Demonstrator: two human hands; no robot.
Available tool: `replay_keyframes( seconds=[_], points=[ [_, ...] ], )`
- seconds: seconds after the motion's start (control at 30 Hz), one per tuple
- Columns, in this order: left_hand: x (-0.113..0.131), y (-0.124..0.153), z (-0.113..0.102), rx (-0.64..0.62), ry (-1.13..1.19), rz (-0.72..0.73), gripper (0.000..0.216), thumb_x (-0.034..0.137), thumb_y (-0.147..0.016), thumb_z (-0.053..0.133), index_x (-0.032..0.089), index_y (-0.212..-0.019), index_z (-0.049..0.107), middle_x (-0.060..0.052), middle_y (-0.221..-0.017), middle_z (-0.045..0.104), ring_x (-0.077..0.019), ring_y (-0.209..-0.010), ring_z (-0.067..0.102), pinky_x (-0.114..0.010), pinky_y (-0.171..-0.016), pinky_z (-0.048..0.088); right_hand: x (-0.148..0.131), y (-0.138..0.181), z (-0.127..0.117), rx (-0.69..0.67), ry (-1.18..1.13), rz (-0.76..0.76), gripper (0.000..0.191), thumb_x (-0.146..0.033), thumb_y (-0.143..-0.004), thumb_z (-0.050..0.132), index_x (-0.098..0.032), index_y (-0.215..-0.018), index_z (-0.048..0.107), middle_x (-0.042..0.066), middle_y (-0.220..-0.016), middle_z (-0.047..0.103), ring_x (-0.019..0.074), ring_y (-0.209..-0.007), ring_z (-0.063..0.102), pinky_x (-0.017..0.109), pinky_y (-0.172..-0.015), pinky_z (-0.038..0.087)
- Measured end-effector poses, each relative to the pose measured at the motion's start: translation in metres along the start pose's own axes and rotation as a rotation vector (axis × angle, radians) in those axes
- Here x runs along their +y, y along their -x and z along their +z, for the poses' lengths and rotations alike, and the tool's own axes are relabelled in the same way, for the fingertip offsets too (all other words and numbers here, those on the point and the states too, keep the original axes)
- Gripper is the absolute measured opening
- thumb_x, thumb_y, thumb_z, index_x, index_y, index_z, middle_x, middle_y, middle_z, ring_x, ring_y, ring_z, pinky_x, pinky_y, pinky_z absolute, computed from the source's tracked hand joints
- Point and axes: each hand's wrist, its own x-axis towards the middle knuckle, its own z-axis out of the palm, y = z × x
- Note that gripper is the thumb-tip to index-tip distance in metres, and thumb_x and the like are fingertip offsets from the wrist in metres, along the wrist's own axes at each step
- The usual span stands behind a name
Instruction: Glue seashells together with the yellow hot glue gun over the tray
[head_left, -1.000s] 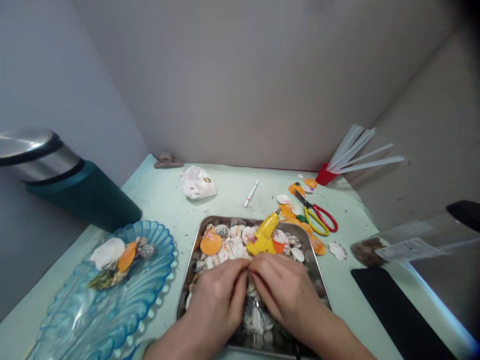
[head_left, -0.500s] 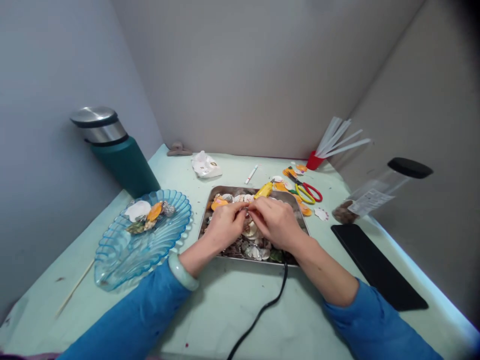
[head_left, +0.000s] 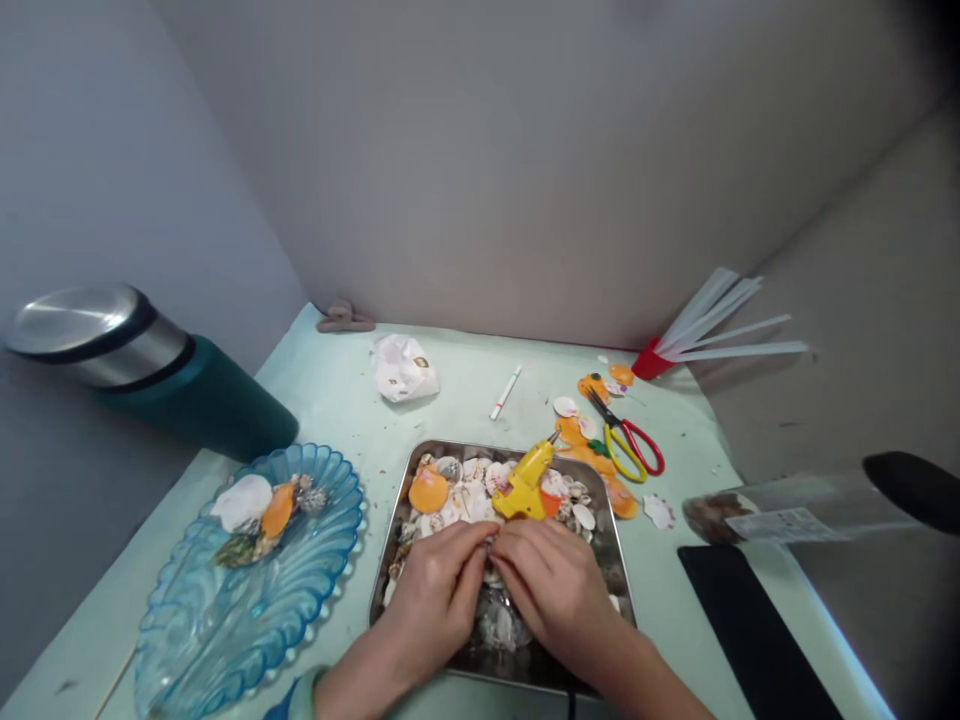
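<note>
My left hand [head_left: 442,590] and my right hand [head_left: 551,580] meet fingertip to fingertip over a metal tray [head_left: 619,575]. Both are closed in a pinch. Whatever lies between the fingertips is too small and too covered to make out. Seashells fill the tray, among them an orange scallop shell [head_left: 428,491] left of the hands and a small white shell [head_left: 583,517] on the right. Just beyond my fingers a yellow glue gun [head_left: 525,485] rests on the shells, its nozzle pointing up and away.
A blue shell-shaped plate [head_left: 315,560] holding several shells and a green bottle [head_left: 217,400] stand left. Scissors [head_left: 626,445], orange shells [head_left: 592,458] and a red cup [head_left: 652,360] of glue sticks lie right, near a clear jar [head_left: 817,510] and black slab [head_left: 750,630]. Behind are a crumpled packet [head_left: 405,368] and white stick [head_left: 506,392].
My view has tilted up and come closer, so the tray and hands sit lower in the picture. Both hands stay pinched together, and more of the glue gun now shows.
</note>
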Motion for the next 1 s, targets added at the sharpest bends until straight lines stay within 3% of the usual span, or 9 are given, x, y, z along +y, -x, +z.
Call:
replay_keyframes(
  seconds=[0.17, 0.3, 0.47, 0.53, 0.6, 0.73, 1.0],
  points=[
    [0.019, -0.001, -0.008, 0.021, -0.015, -0.172, 0.027, 0.017, -0.086, 0.043, 0.017, -0.102, 0.064, -0.007, -0.096, 0.069, -0.0153, -0.087, 0.064, -0.025, -0.08, 0.049, -0.01, -0.009, -0.009, -0.007, -0.046, 0.106, 0.014, -0.013, -0.089, 0.043, -0.016, -0.086, 0.056, 0.005, -0.078, 0.061, 0.0166, -0.076, 0.056, 0.03, -0.069, 0.041],
    [0.045, 0.014, -0.01, 0.049, -0.004, -0.385, 0.028, 0.02, -0.086, 0.042, 0.017, -0.1, 0.066, -0.007, -0.089, 0.071, -0.0159, -0.079, 0.065, -0.026, -0.074, 0.051, -0.031, -0.004, -0.02, -0.115, -0.133, 0.226, 0.018, -0.016, -0.09, 0.038, -0.017, -0.086, 0.056, 0.006, -0.08, 0.059, 0.0167, -0.075, 0.055, 0.03, -0.068, 0.043],
    [0.069, 0.031, -0.01, 0.032, 0.046, -0.465, 0.033, 0.023, -0.086, 0.04, 0.016, -0.109, 0.063, -0.008, -0.09, 0.07, -0.0142, -0.068, 0.063, -0.024, -0.066, 0.049, -0.055, 0.009, -0.032, -0.146, -0.235, 0.344, 0.019, -0.014, -0.09, 0.034, -0.018, -0.091, 0.053, 0.007, -0.088, 0.057, 0.0171, -0.081, 0.057, 0.029, -0.071, 0.047],
    [0.074, 0.03, -0.015, 0.021, 0.1, -0.52, 0.034, 0.025, -0.086, 0.04, 0.015, -0.108, 0.064, -0.007, -0.08, 0.07, -0.0135, -0.061, 0.061, -0.024, -0.062, 0.048, -0.061, 0.007, -0.036, -0.139, -0.243, 0.37, 0.017, -0.015, -0.09, 0.036, -0.018, -0.09, 0.052, 0.007, -0.088, 0.056, 0.017, -0.082, 0.056, 0.029, -0.072, 0.047],
    [0.077, 0.026, -0.023, -0.015, 0.155, -0.561, 0.034, 0.027, -0.086, 0.041, 0.014, -0.106, 0.065, -0.005, -0.067, 0.067, -0.0138, -0.055, 0.059, -0.023, -0.059, 0.047, -0.066, 0.003, -0.038, -0.122, -0.228, 0.397, 0.016, -0.017, -0.091, 0.036, -0.019, -0.088, 0.052, 0.006, -0.085, 0.056, 0.0171, -0.081, 0.056, 0.029, -0.071, 0.047],
    [0.075, 0.015, -0.032, -0.083, 0.214, -0.608, 0.038, 0.029, -0.084, 0.042, 0.01, -0.107, 0.065, -0.005, -0.061, 0.064, -0.0139, -0.05, 0.056, -0.025, -0.057, 0.045, -0.07, -0.007, -0.037, -0.105, -0.198, 0.448, 0.017, -0.018, -0.092, 0.035, -0.018, -0.087, 0.052, 0.006, -0.086, 0.055, 0.0167, -0.081, 0.056, 0.028, -0.07, 0.047],
    [0.062, 0.011, -0.013, -0.051, 0.321, -0.671, 0.041, 0.034, -0.084, 0.043, 0.01, -0.11, 0.064, -0.002, -0.054, 0.061, -0.0142, -0.049, 0.054, -0.025, -0.057, 0.043, -0.056, -0.005, -0.037, -0.137, -0.147, 0.459, 0.018, -0.018, -0.092, 0.035, -0.018, -0.085, 0.052, 0.006, -0.084, 0.056, 0.0156, -0.078, 0.056, 0.027, -0.068, 0.046]
  ],
)
